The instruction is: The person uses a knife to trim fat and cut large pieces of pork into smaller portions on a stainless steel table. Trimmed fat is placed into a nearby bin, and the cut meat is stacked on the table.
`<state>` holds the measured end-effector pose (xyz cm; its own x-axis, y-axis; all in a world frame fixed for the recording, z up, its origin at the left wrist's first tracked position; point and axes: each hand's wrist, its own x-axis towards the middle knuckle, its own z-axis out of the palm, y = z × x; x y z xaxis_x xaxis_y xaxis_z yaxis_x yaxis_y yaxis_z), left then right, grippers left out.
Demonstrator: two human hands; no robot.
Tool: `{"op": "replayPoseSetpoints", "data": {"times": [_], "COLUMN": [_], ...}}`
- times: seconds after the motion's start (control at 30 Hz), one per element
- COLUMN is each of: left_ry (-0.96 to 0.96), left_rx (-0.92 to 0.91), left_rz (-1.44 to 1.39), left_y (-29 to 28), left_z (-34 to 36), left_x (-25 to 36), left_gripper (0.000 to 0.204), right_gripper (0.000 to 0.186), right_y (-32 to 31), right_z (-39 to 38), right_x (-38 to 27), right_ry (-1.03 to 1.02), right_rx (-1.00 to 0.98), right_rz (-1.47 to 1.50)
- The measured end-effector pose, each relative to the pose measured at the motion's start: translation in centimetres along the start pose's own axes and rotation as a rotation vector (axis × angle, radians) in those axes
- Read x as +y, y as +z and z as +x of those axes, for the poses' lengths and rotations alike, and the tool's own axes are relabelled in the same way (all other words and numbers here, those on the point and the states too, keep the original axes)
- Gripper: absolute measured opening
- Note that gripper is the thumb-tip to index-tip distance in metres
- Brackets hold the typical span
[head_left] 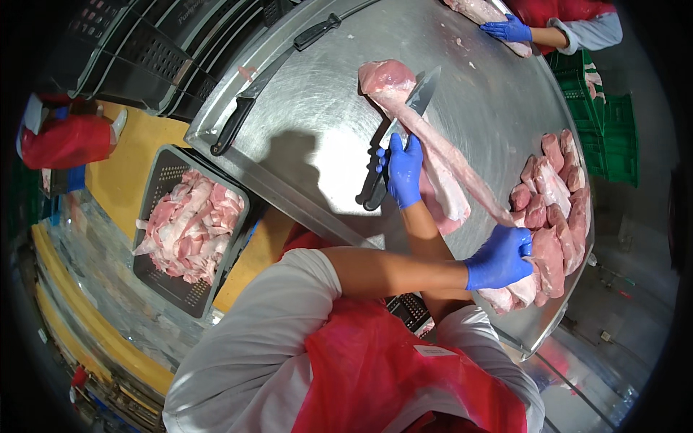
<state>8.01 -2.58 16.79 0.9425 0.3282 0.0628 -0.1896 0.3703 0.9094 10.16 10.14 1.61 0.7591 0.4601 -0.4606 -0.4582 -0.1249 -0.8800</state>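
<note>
From my end, the widest thing is the steel counter (491,94), with a grey crate (162,278) of trimmings (191,231) beside it at left. A heap of pink cuts (550,256) lies along the counter's right edge. Mid-counter lies my long piece of meat (444,184), a pale strip (462,166) running diagonally over it. My forearms cross: the left hand (499,258) is clenched, apparently around the strip's lower end, and the right hand (406,169) grasps a knife (421,94), its blade pointing away. I judge this as trimming off the strip; next I'd want steady tension and a shallow stroke clear of the fingers.
</note>
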Motion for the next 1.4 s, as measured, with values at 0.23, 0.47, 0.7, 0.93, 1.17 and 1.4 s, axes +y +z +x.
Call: {"op": "replayPoseSetpoints", "data": {"times": [0.23,0.47,0.7,0.93,1.17,1.4], "left_ry": [0.057,0.107,0.328,0.813,0.796,0.540], "left_rx": [0.048,0.029,0.130,0.045,0.382,0.832], "left_rz": [-0.195,-0.336,-0.390,-0.489,-0.318,0.006], "left_y": [-0.5,-1.8,-3.1,-13.6,-19.6,-30.8], "left_z": [1.5,4.2,4.3,-0.5,-21.0,-33.1], "left_x": [5.2,13.0,20.7,31.0,37.6,32.2], "left_gripper": [0.016,0.015,0.017,0.005,0.007,0.006], "right_gripper": [0.073,0.051,0.072,0.066,0.072,0.068], "right_y": [3.7,8.5,9.2,13.8,-6.7,-26.1], "right_z": [-7.5,2.9,-5.5,-4.5,-13.4,-14.2], "right_x": [5.1,0.3,7.6,2.5,4.7,3.6], "right_ry": [-0.164,-0.211,-0.338,-0.049,0.008,-0.204], "right_rx": [-0.033,0.010,-0.264,-0.727,-0.589,-0.170], "right_rz": [-0.195,-0.121,-0.266,-0.241,-0.284,-0.448]}}
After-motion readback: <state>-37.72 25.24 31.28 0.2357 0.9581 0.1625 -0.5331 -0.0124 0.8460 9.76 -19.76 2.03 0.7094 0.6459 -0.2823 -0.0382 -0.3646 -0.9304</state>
